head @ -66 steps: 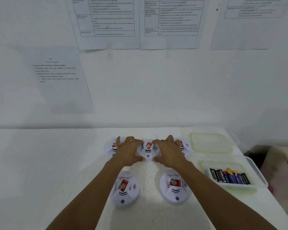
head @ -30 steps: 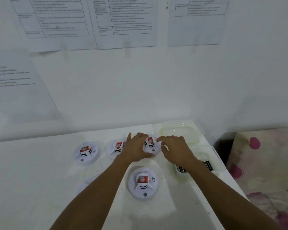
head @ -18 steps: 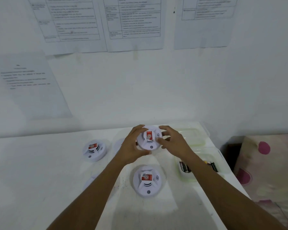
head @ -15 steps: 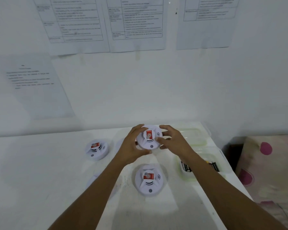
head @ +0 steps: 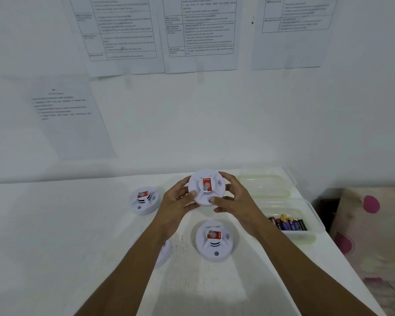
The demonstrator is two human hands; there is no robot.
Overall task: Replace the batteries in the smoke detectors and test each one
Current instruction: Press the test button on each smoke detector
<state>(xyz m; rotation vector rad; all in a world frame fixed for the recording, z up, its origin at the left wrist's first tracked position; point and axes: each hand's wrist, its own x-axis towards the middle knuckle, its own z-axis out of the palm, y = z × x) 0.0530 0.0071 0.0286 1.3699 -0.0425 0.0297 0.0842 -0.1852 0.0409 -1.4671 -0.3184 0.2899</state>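
Smoke detector point(head: 206, 187) — raised above desk point(head: 55, 224), left hand point(head: 177, 202) and right hand point(head: 234, 199) fingers curled around rim; twisting risks slipping, dropping.

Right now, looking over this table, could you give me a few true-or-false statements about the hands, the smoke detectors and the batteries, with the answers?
1. The left hand and the right hand both hold one smoke detector, the held detector. True.
2. The held detector shows an open battery bay. False: its front face with the red label shows.
3. The batteries lie loose on the table. False: they sit in a clear tub.
4. A near detector lies on the table, closer to the person than the held one. True.
5. A left detector lies on the table left of the hands. True.
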